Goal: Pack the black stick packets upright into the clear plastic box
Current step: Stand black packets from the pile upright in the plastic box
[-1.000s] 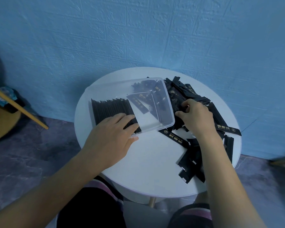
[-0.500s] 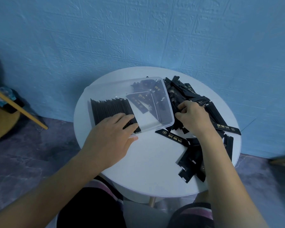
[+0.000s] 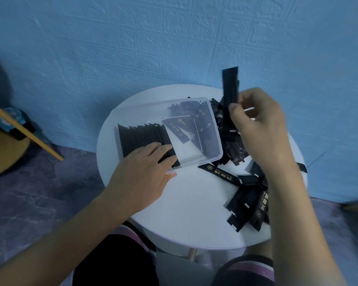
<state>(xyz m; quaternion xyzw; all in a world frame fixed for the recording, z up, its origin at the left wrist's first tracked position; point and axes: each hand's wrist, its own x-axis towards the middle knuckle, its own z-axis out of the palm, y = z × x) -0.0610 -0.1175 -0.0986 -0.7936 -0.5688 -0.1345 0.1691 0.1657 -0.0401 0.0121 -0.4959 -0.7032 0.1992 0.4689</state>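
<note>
On the round white tabletop (image 3: 194, 203), the clear box (image 3: 196, 159) sits toward eleven o'clock. Its nine o'clock half holds a row of packets (image 3: 141, 137) standing on edge, packed close. The left hand (image 3: 141, 176) lies on the near end of that row, fingers straight and flat across the packet tops, thumb outside along the box's near wall. In the three o'clock half of the box a few loose packets (image 3: 194, 129) lie flat and crooked. The right hand (image 3: 260, 129) is raised over the tabletop's one o'clock edge, fingers and thumb pinching the lower end of one packet (image 3: 230, 87), which stands upright above the hand. A pile (image 3: 248, 203) of black packets sprawls from one to five o'clock, touching the box's right wall. A blue wall (image 3: 174, 48) rises behind.
</note>
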